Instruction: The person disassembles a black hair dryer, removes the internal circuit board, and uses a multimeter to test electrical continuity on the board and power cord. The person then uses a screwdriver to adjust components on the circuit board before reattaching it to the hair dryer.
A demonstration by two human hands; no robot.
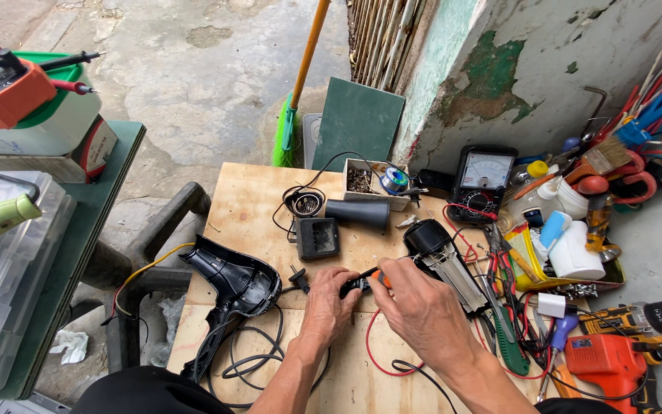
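My left hand point(328, 305) and my right hand point(417, 305) meet over the middle of a plywood table point(254, 199). Between them they pinch a small black part point(355, 285) with an orange piece at its right end. Just right of it lies the hair dryer's black motor and heating element point(444, 259), with thin wires running to it. The open black hair dryer shell point(233, 290) lies to the left, its black cord point(258, 354) coiled below. A black grille cover point(317, 238) and a black nozzle tube point(357, 213) sit behind the hands.
An analog multimeter point(482, 182), a small box of screws point(362, 181) and a solder spool point(394, 181) stand at the back. Hand tools, white bottles point(576, 253) and an orange drill point(614, 362) crowd the right side. A green shelf with plastic bins point(9, 253) is on the left.
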